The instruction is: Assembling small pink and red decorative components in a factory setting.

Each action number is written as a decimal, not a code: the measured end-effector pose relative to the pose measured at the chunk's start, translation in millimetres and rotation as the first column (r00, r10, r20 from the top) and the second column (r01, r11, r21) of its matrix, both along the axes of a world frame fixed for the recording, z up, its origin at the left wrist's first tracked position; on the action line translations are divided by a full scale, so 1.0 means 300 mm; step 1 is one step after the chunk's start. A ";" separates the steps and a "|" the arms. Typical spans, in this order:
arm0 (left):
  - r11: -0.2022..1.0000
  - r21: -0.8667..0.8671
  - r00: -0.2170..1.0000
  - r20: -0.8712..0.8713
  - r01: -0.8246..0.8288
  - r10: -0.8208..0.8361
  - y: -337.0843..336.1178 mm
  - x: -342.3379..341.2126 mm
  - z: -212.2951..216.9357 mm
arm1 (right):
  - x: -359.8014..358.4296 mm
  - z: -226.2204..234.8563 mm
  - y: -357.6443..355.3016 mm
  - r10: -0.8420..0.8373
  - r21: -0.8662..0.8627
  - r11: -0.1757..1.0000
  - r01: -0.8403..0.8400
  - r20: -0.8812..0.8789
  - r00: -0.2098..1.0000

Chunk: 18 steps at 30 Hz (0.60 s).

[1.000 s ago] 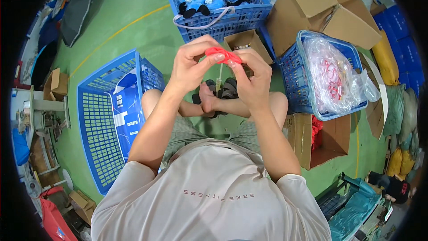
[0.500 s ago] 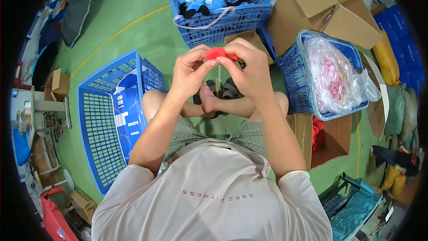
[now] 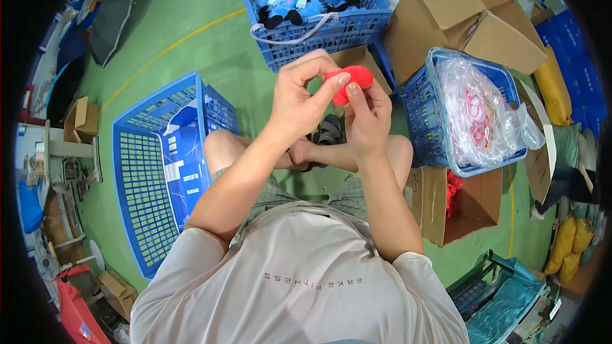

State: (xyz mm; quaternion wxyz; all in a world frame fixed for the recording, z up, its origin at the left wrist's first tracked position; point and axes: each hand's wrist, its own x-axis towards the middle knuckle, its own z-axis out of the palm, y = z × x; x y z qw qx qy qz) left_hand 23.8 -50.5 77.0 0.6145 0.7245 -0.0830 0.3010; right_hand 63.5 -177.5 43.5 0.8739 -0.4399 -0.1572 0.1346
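Observation:
In front of my knees, a small soft red piece (image 3: 358, 77), perhaps cloth, is held between both hands. My left hand (image 3: 299, 97) pinches its left side between thumb and fingers. My right hand (image 3: 371, 118) grips it from the right and below, thumb pressed on its face. It looks folded or doubled, with one rounded part on top and another below. The fingers partly hide it, so its exact kind cannot be made out.
A blue crate (image 3: 137, 185) with blue packages stands left. Ahead, another blue basket (image 3: 319, 41) holds blue-and-black plush toys. To the right are a basket (image 3: 437, 121) of plastic-wrapped red items, an open carton (image 3: 475, 207) with red pieces, and large cardboard boxes (image 3: 446, 0).
Both hands have shifted right with the red piece, which now shows more of its surface. The thin pale tool hanging below it before is no longer visible. A person at far right has moved.

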 end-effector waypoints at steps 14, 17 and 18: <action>0.883 -0.464 0.998 -0.020 -0.067 0.066 0.008 -0.092 -0.082 | 0.009 0.153 0.014 0.059 -0.458 0.835 0.306 0.627 0.777; 0.892 -0.448 0.998 -0.008 -0.056 0.059 0.034 -0.076 -0.073 | 0.025 0.152 0.022 0.124 -0.482 0.807 0.341 0.703 0.701; 0.927 -0.373 0.999 0.006 -0.038 0.043 0.045 -0.070 -0.052 | 0.020 0.147 0.017 0.115 -0.477 0.813 0.333 0.693 0.712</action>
